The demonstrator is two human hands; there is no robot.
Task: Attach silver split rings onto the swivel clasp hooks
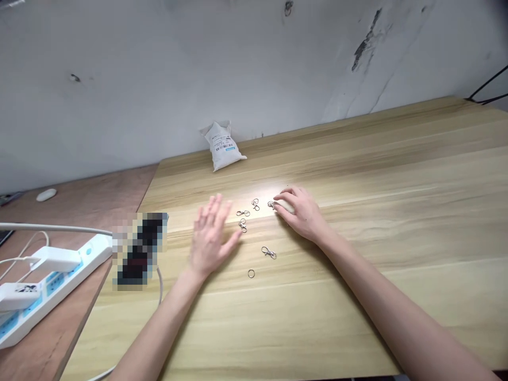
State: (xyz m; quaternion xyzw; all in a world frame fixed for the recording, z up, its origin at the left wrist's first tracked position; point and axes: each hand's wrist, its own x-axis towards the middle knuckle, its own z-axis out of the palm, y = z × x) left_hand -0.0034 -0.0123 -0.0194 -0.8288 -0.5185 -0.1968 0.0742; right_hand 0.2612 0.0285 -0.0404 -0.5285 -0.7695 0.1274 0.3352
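My left hand (210, 238) is open with its fingers spread, slightly blurred, just left of a small group of metal swivel clasps with rings. In that group are an upper clasp (255, 204), a middle clasp (243, 213) and a lower clasp (243, 226) near my left thumb. The thumb and fingers of my right hand (299, 211) close around another swivel clasp (271, 204), whose ring end shows at the fingertips; the rest is hidden. Nearer to me lie a lone clasp (269, 252) and a single split ring (251, 273).
A white plastic packet (224, 145) stands against the wall. At left, a blurred-out device (138, 251) lies on the wood-grain table (317, 328), with a white cable beside it. A power strip (59, 286) with plugs and a white oval object (46, 194) rest on the brown surface.
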